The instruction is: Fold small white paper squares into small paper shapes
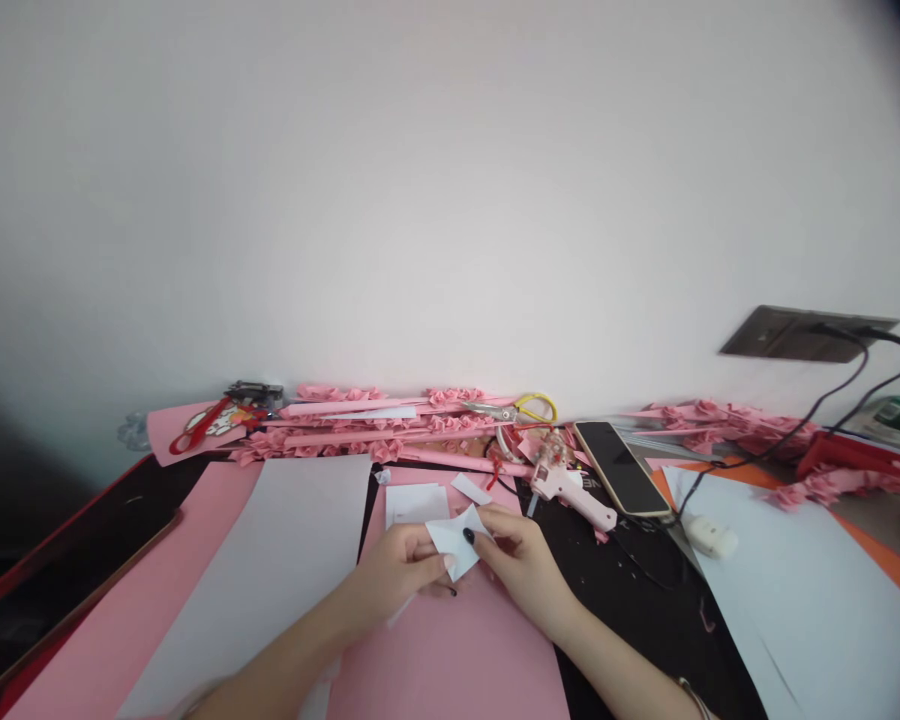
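Note:
A small white paper square [450, 535] with creases is held up between both hands, over a pink sheet [457, 650]. My left hand [394, 570] pinches its lower left side, the thumb on top and the fingers behind. On the right side, my right hand [521, 555] presses its dark-nailed thumb onto the paper's face, with its other fingers tucked behind. Just beyond the hands lie a stack of white paper squares [416, 498] and a small white paper strip [471, 488].
A pink glue gun [574, 493], a phone [622, 468] and yellow-handled scissors [506, 410] lie beyond my right hand. Pink paper flower stems [360, 430] line the wall. White sheets [270, 560] flank the pink one. Black cords [810, 430] run from a wall socket [802, 333].

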Demonstrator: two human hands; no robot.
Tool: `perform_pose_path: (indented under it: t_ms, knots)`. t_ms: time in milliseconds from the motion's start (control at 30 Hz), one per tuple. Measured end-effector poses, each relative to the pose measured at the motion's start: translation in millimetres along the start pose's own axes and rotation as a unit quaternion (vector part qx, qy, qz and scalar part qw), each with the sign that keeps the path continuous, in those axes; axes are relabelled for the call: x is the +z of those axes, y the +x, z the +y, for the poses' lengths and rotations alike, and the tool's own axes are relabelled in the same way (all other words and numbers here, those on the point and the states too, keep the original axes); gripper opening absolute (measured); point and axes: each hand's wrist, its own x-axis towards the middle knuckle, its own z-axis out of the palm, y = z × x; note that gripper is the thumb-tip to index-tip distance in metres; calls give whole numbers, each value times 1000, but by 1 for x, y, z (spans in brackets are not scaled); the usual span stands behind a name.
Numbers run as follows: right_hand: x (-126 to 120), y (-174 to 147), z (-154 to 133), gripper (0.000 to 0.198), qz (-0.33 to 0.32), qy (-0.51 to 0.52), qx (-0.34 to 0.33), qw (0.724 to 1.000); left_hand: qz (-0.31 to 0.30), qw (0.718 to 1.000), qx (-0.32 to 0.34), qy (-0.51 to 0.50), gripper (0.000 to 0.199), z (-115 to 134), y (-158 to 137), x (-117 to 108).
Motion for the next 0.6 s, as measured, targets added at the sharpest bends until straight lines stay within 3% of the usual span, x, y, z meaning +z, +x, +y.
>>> perform_pose_path:
  t_ms: [300,600]
  knots:
    - [-3,-7,-2,47,-51,-116,-132,983,33,998,-22,-41,28,3,-1,-4]
    - [-6,-7,-8,55,-97,-178,-138,969,38,990,-34,-128,29,3,-1,-5]
